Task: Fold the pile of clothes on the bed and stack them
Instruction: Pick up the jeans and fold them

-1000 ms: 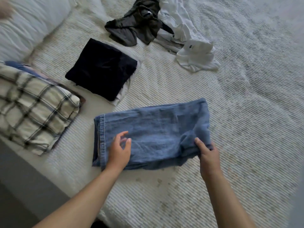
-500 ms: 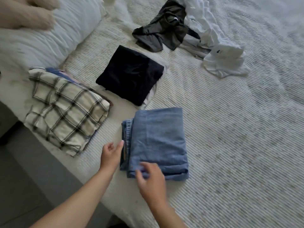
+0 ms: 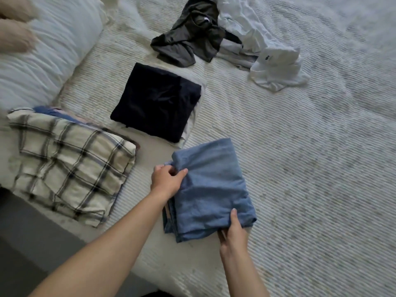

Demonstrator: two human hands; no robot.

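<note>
The left hand (image 3: pixel 168 179) has its fingers curled over the upper left edge of the folded jeans (image 3: pixel 211 189), thumb on top of the denim and the rest tucked round the stacked layers, so it pinches that side shut. The right hand (image 3: pixel 232 229) takes the near right corner the same way: the thumb lies on the top face and the fingers go underneath, out of sight. Gripping two opposite points like this looks meant to keep the layers from sliding apart while the bundle is lifted, and the near edge seems to be raised slightly off the bedspread (image 3: pixel 300 168), though the view does not settle that. The jeans sit near the foot-side edge of the bed, just right of a plaid folded garment (image 3: pixel 70 174) that tops a stack with blue and pink cloth showing beneath it. Just beyond the jeans lies a dark navy folded garment (image 3: pixel 156 101) resting on a paler folded piece. Either stack could take the jeans; which one is intended cannot be told. Farther up the bed the unfolded work waits: a crumpled olive-grey garment (image 3: pixel 190 35) touching a heap of white clothing (image 3: pixel 267 54). A pale pillow (image 3: pixel 49 54) fills the upper left.
</note>
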